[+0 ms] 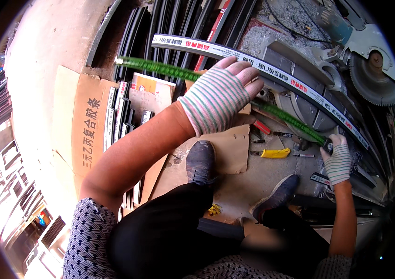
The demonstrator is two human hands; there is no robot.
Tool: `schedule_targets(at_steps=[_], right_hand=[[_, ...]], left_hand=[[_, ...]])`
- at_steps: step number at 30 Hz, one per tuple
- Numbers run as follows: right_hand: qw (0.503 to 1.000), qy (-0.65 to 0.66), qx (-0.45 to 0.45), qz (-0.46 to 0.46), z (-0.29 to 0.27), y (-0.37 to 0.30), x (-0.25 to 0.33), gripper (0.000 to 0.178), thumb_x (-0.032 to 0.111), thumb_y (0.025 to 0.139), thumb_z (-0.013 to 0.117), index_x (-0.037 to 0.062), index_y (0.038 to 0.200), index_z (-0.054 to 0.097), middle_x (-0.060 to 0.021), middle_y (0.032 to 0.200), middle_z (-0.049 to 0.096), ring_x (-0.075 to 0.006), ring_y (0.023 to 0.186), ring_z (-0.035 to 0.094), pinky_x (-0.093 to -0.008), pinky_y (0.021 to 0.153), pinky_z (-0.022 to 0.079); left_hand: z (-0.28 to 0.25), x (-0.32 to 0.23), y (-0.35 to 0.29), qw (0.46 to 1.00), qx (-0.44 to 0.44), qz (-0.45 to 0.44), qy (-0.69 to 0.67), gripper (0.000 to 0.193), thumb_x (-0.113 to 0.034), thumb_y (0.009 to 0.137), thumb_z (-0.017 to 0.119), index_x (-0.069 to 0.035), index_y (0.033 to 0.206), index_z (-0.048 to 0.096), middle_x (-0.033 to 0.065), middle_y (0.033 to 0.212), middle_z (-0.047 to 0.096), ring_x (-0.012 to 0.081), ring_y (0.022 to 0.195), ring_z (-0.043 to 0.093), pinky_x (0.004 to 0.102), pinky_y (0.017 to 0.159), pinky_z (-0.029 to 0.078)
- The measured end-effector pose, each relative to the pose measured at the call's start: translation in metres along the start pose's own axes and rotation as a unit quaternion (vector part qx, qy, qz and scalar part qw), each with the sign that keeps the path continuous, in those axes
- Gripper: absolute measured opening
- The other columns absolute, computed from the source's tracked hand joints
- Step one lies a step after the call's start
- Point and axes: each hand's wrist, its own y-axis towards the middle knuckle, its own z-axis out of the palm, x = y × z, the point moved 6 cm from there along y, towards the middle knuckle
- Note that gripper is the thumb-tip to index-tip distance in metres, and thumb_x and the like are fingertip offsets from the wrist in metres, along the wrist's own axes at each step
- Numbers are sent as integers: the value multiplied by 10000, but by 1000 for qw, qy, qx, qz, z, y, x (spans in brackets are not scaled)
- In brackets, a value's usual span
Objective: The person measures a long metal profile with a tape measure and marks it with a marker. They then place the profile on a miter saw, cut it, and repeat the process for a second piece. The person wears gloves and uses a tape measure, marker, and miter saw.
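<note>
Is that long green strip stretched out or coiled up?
Stretched out: the visible part of the green strip runs lengthwise from upper left, beneath the left hand, to the right hand.

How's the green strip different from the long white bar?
The green strip looks shiny green; the long white bar has red and black printing. The right hand grips the green strip's end; the long white bar's right end is free of hands. Both look long and narrow.
</note>
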Motion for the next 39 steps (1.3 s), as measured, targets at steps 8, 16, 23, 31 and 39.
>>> schedule_targets(at_steps=[8,16,23,31,39], right_hand=[[996,-50,-69,-18,-20,50,-59,544,35,769,811,43,1257,573,-175,1242,574,-384,1139,589,-432,979,495],[998,-45,-40,-10,-14,66,-69,571,29,764,809,56,1278,562,-176,1263,566,-393,1144,586,-435,974,499],[995,-73,-53,-32,-7,71,-74,600,44,752,828,74,1288,559,-176,1298,572,-389,1191,581,-425,1010,497],[996,-69,-47,-34,-7,75,-72,599,45,748,828,74,1284,563,-174,1277,578,-384,1182,583,-427,1015,491],[995,-96,-3,2,-21,83,-46,538,82,762,816,63,1241,571,-188,1196,577,-394,1138,582,-449,981,498]], left_hand=[[14,65,25,994,-21,-44,99,697,-358,774,835,-36,1335,573,138,1272,608,336,1249,555,465,1135,386],[35,104,21,987,44,-103,117,645,-348,781,826,-51,1309,602,138,1243,639,340,1219,587,439,1109,415],[45,115,19,980,87,-130,125,548,-347,812,799,-92,1271,645,131,1149,682,333,1138,636,433,1051,467],[47,119,17,978,102,-131,129,502,-302,822,795,-87,1254,654,120,1125,685,331,1123,642,434,1020,486],[46,119,17,984,89,-123,94,484,-236,829,793,-51,1250,641,149,1120,682,372,1098,633,446,971,504]])
